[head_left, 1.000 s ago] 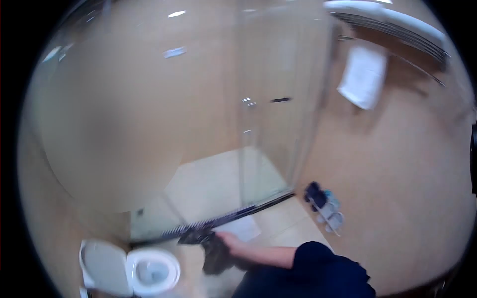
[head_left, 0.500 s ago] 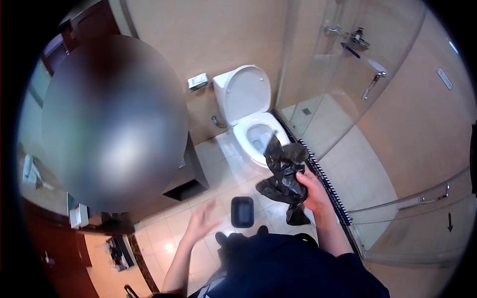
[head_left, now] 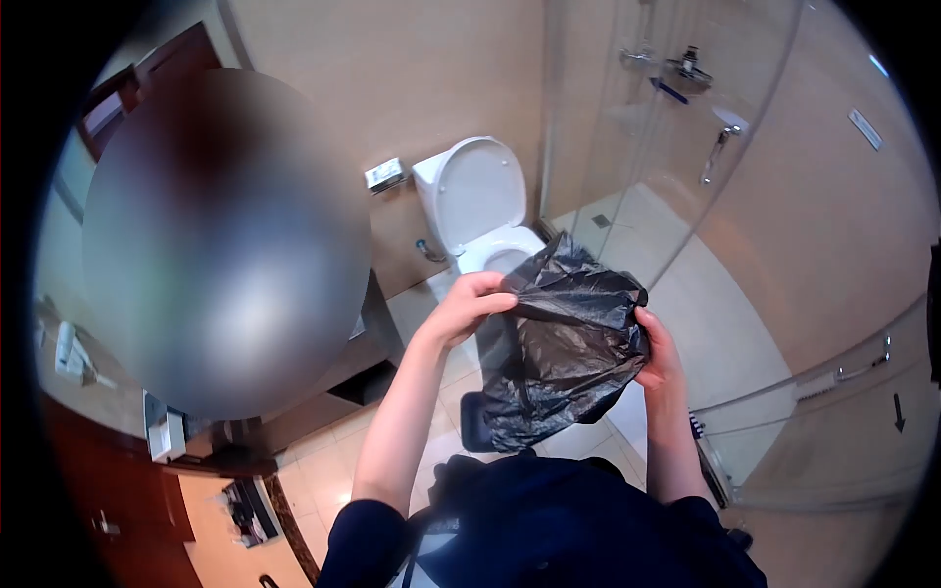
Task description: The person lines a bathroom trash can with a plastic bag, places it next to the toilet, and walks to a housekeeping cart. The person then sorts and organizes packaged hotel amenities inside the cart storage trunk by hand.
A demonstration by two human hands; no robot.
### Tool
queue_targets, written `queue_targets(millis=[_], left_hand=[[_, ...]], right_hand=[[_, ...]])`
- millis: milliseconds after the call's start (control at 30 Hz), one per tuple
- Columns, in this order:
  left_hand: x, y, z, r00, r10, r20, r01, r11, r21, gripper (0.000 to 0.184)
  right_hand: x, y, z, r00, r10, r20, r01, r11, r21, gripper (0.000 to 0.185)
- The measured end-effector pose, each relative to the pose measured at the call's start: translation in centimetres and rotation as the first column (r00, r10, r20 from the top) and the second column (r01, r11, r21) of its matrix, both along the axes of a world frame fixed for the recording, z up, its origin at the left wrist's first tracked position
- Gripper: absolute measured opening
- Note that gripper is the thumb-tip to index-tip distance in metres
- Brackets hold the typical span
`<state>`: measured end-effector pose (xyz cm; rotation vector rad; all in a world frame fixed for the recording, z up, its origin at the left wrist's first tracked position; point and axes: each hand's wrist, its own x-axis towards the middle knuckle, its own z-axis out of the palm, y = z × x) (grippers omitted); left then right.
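Observation:
A thin black plastic bag (head_left: 578, 348) is spread between my two hands in front of my body. My left hand (head_left: 475, 306) pinches its upper left edge between thumb and fingers. At the bag's right side, my right hand (head_left: 659, 348) grips the edge, with some fingers hidden behind the plastic. Below the bag, a dark bin (head_left: 474, 421) stands on the floor, and the bag covers most of it from view.
A white toilet (head_left: 482, 186) with its lid raised stands ahead, partly behind the bag. To its left a tissue box (head_left: 385, 175) is on the wall. A glass shower enclosure (head_left: 725, 255) is on the right. A large blurred patch hides much of the left side.
My left hand has come up from beside the bin and taken hold of the bag. The bag, bunched in my right hand before, is now spread wide between both hands.

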<state>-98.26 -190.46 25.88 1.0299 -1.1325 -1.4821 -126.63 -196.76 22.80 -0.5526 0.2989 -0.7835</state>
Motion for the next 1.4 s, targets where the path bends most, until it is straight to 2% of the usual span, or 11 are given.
queue_targets(millis=[67, 133, 200, 267, 333, 467, 567, 733, 833, 1300, 1400], left_hand=[[-1.6, 0.3, -0.1, 0.985, 0.089, -0.150, -0.095, 0.995, -0.030, 0.015], [-2.5, 1.0, 0.7, 0.974, 0.202, -0.097, -0.211, 0.973, -0.093, 0.009], [-3.1, 1.1, 1.8, 0.980, 0.181, -0.078, -0.190, 0.973, -0.134, 0.008], [-3.1, 0.7, 2.4, 0.967, 0.234, 0.098, -0.201, 0.942, -0.268, 0.008], [-3.3, 0.9, 3.8, 0.934, 0.246, 0.257, -0.179, 0.949, -0.259, 0.008], [-5.0, 1.3, 6.8, 0.798, 0.069, 0.599, 0.098, 0.965, -0.243, 0.011], [-4.8, 1.6, 7.8, 0.719, 0.083, 0.690, 0.153, 0.950, -0.274, 0.013], [-1.0, 3.6, 7.6, 0.593, 0.268, 0.759, 0.001, 0.942, -0.334, 0.016], [0.5, 4.5, 8.4, 0.683, 0.183, 0.707, -0.132, 0.983, -0.126, 0.016], [2.1, 3.4, 6.6, 0.695, 0.301, 0.653, -0.218, 0.954, -0.207, 0.019], [1.6, 3.2, 5.7, 0.096, 0.849, 0.519, -0.077, 0.526, -0.847, 0.012]], right_hand=[[-1.2, 0.4, 0.2, 0.976, -0.174, -0.133, 0.164, 0.983, -0.079, 0.029], [-3.0, 0.2, -1.1, 0.972, -0.136, -0.190, 0.101, 0.978, -0.184, 0.031], [-3.4, 0.6, -0.8, 0.818, -0.152, -0.555, -0.118, 0.899, -0.421, 0.037], [-3.5, 0.8, 0.1, 0.826, -0.158, -0.541, -0.155, 0.859, -0.488, 0.046], [-3.0, 0.4, 0.7, 0.791, -0.473, -0.389, 0.106, 0.731, -0.674, 0.051], [2.5, 0.0, 8.6, 0.844, -0.460, -0.274, -0.165, 0.262, -0.951, 0.051], [5.2, -1.5, 9.3, 0.773, -0.057, -0.632, -0.569, 0.378, -0.730, 0.022], [6.6, -2.3, 8.8, 0.759, 0.021, -0.650, -0.560, 0.530, -0.637, 0.009], [7.5, -2.4, 8.9, 0.747, 0.033, -0.664, -0.579, 0.525, -0.624, 0.014], [9.7, -2.4, 5.7, 0.768, 0.050, -0.638, -0.565, 0.523, -0.639, 0.013], [9.7, -1.7, 5.0, 0.795, 0.075, -0.602, -0.519, 0.598, -0.611, 0.016]])
